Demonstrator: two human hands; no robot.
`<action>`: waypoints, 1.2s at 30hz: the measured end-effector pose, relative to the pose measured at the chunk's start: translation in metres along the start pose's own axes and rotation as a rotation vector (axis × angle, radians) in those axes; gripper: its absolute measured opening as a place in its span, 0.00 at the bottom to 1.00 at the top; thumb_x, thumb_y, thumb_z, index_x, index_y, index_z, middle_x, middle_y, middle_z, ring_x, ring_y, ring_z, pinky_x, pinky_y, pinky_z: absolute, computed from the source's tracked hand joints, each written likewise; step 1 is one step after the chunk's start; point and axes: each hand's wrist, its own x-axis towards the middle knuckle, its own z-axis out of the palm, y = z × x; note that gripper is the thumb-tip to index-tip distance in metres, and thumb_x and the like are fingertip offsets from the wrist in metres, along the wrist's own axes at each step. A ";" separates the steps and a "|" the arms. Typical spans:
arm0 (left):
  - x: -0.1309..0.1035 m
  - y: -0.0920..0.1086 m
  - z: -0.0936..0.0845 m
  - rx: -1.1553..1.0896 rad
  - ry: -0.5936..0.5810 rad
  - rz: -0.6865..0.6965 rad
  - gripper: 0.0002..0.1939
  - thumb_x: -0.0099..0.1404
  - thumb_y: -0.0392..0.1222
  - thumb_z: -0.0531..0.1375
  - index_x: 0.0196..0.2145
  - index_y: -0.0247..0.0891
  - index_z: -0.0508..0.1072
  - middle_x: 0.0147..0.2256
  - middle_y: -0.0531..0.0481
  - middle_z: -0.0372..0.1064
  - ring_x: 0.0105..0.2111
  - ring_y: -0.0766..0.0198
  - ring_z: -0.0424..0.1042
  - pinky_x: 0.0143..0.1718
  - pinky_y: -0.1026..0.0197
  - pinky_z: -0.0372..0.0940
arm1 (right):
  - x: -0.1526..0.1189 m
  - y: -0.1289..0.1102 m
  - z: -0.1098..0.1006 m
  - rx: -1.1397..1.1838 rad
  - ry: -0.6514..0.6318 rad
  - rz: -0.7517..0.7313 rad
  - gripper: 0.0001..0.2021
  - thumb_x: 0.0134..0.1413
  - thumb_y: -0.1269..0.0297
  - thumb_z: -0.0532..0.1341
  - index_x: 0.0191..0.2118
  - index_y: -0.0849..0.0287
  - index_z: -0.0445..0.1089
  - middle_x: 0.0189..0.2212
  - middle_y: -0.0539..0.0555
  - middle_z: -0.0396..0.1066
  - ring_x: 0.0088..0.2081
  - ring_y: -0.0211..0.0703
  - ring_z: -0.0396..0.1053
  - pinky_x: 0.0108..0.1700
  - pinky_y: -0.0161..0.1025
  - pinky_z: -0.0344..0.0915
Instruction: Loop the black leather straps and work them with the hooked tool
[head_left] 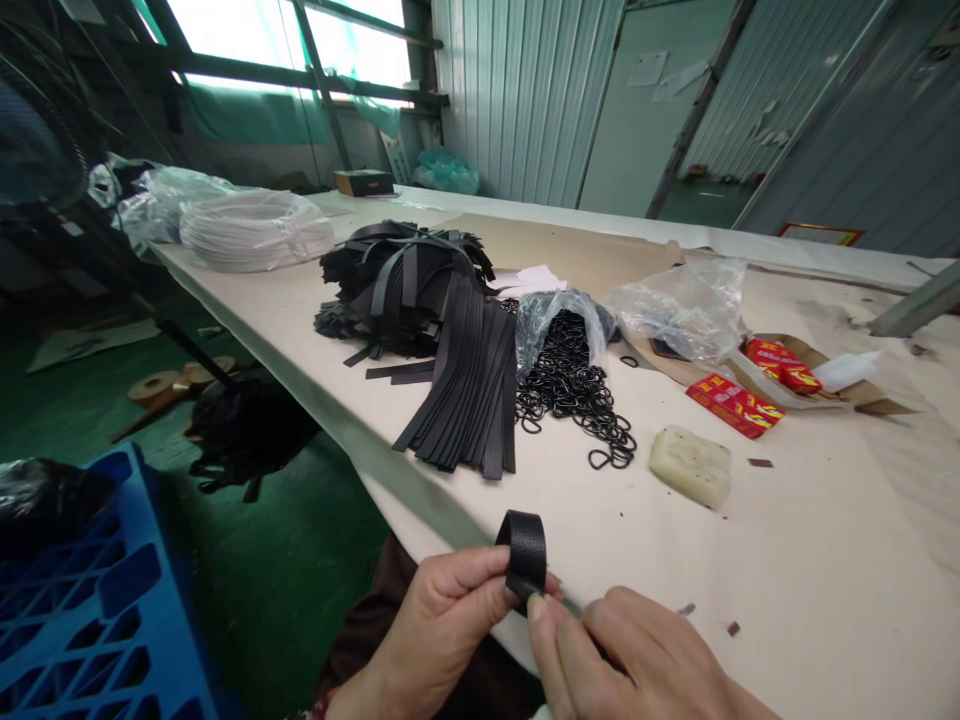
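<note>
A black textured strip (527, 548) is bent into a loop above the table's front edge. My left hand (450, 620) pinches the loop's left side and lower end between thumb and fingers. My right hand (626, 650) is closed, its fingertips pressed on the loop's lower right end. Beyond the hands, a fan of flat black strips (469, 385) lies near the table edge, with a bundled pile of strips (397, 285) behind it. Black metal rings (566, 365) spill from a clear plastic bag to the right of the strips.
On the table (600, 540) sit a yellowish block (690, 465), red packets (735, 403), a crumpled plastic bag (686, 305) and, at the far left, a coil of white tubing (251, 230). A blue pallet (97, 600) stands on the floor at left.
</note>
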 end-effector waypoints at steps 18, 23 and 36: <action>-0.001 0.005 0.003 0.166 0.024 0.162 0.08 0.61 0.41 0.59 0.33 0.41 0.79 0.32 0.51 0.77 0.34 0.63 0.73 0.37 0.68 0.66 | 0.000 0.000 -0.001 -0.037 -0.029 0.019 0.17 0.52 0.80 0.54 0.17 0.57 0.63 0.08 0.44 0.57 0.11 0.33 0.54 0.12 0.37 0.47; 0.000 0.004 0.000 0.266 0.053 0.231 0.10 0.62 0.39 0.57 0.38 0.42 0.78 0.32 0.51 0.77 0.32 0.63 0.72 0.37 0.67 0.66 | -0.025 -0.001 0.013 0.184 0.068 0.162 0.08 0.53 0.76 0.55 0.39 0.63 0.68 0.20 0.51 0.68 0.20 0.38 0.64 0.19 0.36 0.59; 0.014 0.003 0.019 -0.183 -0.091 -0.165 0.11 0.57 0.41 0.62 0.37 0.36 0.78 0.29 0.48 0.75 0.32 0.64 0.68 0.36 0.66 0.62 | -0.032 -0.015 0.021 0.608 0.058 0.977 0.08 0.52 0.68 0.56 0.23 0.58 0.62 0.19 0.46 0.58 0.21 0.33 0.59 0.23 0.30 0.59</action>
